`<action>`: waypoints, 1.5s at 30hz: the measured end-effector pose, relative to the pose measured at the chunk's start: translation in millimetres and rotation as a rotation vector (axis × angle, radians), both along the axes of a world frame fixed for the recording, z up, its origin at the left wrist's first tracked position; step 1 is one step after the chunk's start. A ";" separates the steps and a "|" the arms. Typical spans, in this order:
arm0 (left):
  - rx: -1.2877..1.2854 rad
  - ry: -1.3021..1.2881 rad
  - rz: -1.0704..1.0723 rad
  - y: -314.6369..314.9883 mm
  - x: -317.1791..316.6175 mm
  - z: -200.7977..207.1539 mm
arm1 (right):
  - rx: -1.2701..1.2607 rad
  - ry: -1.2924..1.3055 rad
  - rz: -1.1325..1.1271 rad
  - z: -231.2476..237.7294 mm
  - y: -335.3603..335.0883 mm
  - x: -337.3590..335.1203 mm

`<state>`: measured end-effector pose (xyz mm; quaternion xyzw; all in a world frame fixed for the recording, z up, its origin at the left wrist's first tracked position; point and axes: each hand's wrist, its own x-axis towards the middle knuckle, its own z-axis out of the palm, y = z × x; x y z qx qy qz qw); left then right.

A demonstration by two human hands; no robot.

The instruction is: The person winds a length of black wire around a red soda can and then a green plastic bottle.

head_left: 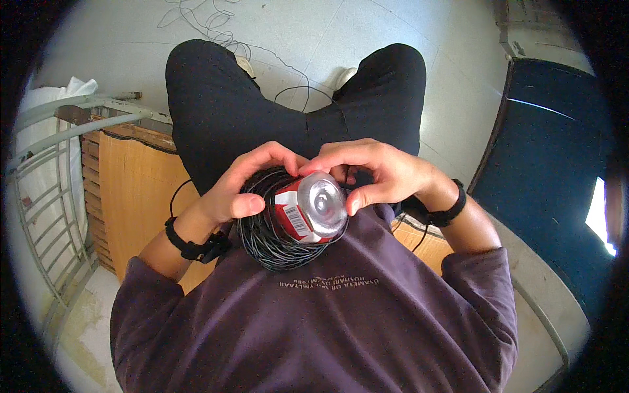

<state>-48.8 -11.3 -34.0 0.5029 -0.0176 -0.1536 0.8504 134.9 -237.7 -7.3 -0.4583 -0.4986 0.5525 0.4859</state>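
Observation:
A red-and-white can point(293, 211) with a shiny, silvery round end lies tilted against my shirt at lap height. Many turns of thin black wire point(282, 252) are wound round it in a thick coil. My left hand point(252, 180) curls over the coil's left side, thumb on the wire and fingers bent across the top. From the right, my right hand point(373, 171) grips the can, its thumb at the edge of the shiny end and its fingertips along the upper side. The fingertips of both hands come close together above the can.
Loose black wire point(272, 56) trails from between my knees to a tangle on the pale tiled floor point(314, 29). A metal bed-like frame point(49, 141) and wooden board point(134, 196) stand left. At right is a dark blue panel point(550, 144).

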 end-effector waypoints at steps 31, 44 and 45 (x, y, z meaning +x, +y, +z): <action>0.020 0.057 -0.045 0.4 6.5 13.9 | 0.214 -0.706 -0.176 37.3 -1.9 27.2; 0.026 0.035 -0.033 -2.3 3.0 14.6 | -0.278 -0.412 -0.040 43.0 -11.3 -5.6; 0.005 0.020 -0.023 -3.2 2.7 15.0 | -0.368 -0.366 -0.086 44.4 -11.1 -9.2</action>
